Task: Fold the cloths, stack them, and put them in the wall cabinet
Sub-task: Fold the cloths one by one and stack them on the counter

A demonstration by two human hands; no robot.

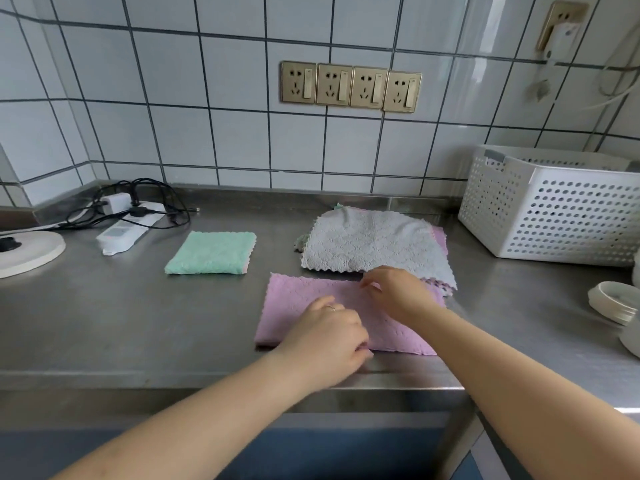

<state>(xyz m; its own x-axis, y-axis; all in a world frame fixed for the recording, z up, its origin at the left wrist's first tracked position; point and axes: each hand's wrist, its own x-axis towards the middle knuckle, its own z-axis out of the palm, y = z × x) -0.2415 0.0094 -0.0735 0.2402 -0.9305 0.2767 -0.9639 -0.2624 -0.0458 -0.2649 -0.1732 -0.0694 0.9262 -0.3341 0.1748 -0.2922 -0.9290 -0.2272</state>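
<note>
**Mid-fold on the pink cloth**

Folding under way, judging by the layout: pink cloth (346, 313) lying as a doubled strip near the front edge of the steel counter (138, 323). Left hand (329, 336) curled over its near edge, seemingly gripping the hem. Right hand (394, 292) pinching the far edge, fingers bent. Next, probably: bringing one end across for a square, corners aligned. Folded green cloth (211, 252) waiting far left; grey cloth (374, 242) topping an unfolded pile far right. Beyond: white perforated basket (554, 209), power strip (128, 226), tiled wall with sockets (349, 86). Wall cabinet not in view.
</note>
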